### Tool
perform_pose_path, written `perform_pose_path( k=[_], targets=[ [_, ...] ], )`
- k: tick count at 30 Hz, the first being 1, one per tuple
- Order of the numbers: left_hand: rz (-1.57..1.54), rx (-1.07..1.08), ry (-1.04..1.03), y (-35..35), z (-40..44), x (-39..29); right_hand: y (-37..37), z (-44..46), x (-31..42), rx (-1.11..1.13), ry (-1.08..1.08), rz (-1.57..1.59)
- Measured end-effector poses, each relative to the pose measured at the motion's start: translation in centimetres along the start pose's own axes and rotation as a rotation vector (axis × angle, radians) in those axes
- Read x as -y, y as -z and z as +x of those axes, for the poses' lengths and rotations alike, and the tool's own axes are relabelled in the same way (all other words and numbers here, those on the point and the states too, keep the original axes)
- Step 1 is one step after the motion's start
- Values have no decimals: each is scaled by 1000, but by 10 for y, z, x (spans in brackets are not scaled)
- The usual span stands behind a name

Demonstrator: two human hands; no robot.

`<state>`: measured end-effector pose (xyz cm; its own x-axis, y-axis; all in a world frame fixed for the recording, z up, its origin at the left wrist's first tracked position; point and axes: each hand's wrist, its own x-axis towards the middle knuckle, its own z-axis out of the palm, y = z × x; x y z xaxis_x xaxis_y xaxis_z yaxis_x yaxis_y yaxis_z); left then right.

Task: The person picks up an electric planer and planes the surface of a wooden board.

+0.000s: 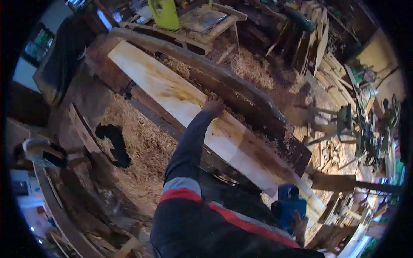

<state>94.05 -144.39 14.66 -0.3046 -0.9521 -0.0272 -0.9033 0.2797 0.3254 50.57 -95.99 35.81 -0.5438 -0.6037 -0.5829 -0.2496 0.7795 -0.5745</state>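
A long pale wooden plank (172, 92) with brown streaks lies diagonally on a darker timber support. My left hand (214, 105) rests on the plank about midway along it, at its far edge, fingers spread over the wood. Near the plank's lower right end, a blue power planer (289, 205) sits on the surface. My right hand (299, 223) is wrapped around the planer, with part of the fingers hidden. Wood shavings lie along the plank's far side.
A thick, rough-edged slab (215, 75) runs alongside the plank. Shavings (146, 142) cover the floor, with a black object (114, 144) on them. Timber offcuts (316, 38) lean at the upper right. A yellow-green container (164, 13) stands on a bench at the back.
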Motion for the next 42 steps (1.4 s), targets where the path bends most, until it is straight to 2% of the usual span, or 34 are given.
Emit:
perform_pose_path(
  k=[1,2,3,6,8,9,11,13,15,17,18,19,21,22,23,25,27,29,31,33,35,36,37,38,40,41,42],
  targets=[
    [-24,-11,26,-11,4,2,-1,-20,13,-61,-84,87],
    [-38,-99,17,-23,-1,4,-4,-16,-27,-288,-3,165],
    [-39,-186,5,-33,-8,8,14,-11,-37,-130,-133,43],
    [46,-81,0,-40,-3,8,-2,-16,-62,-253,58,32],
    [35,-84,44,-38,-8,-3,-12,-38,2,-178,-118,160],
    [3,-121,91,-33,-16,-7,-17,-39,7,-165,-108,152],
    [16,-65,118,-22,-27,-2,-35,-36,15,-148,45,333],
    [-23,-44,118,-29,-38,3,-44,-27,21,-203,51,278],
    [-104,-109,109,-19,-65,4,-51,-22,27,-257,46,221],
    [-148,-42,108,-20,-79,14,-53,-5,39,57,176,317],
    [-194,-240,101,-47,-78,24,-53,6,42,73,186,310],
    [-190,-248,128,-44,-87,19,-53,16,45,113,240,194],
    [-286,-508,88,-37,-92,20,-58,40,60,174,332,69],
    [-318,-559,17,-35,-91,27,-62,53,73,208,378,-63],
    [-315,-581,40,-40,-92,32,-66,59,89,237,417,-199],
    [-374,-728,424,-55,-104,35,-76,63,122,276,462,-365],
    [-309,-741,547,-44,-165,37,-91,50,149,284,551,-453],
    [-262,-880,839,-46,-234,47,-94,98,116,271,744,-601],
    [-218,-910,900,-59,-328,49,-127,87,144,384,479,-298],
    [-312,-731,1214,-86,-409,22,-153,102,144,417,501,-280],
    [-251,-481,1107,-129,-458,-1,-187,125,144,509,479,-265],
    [-458,-491,1200,-141,-466,-26,-207,135,146,613,421,-231],
    [-509,-461,1200,-142,-466,-48,-231,150,142,693,444,-249],
    [-538,-417,1152,-131,-458,-66,-250,164,137,622,601,-207],
    [-590,-289,1040,-102,-435,-91,-291,157,150,552,755,-162],
    [-612,87,1035,-145,-420,-100,-310,116,176,609,585,-145],
    [-634,93,1022,-187,-405,-97,-329,86,204,638,411,-130]
  ],
)
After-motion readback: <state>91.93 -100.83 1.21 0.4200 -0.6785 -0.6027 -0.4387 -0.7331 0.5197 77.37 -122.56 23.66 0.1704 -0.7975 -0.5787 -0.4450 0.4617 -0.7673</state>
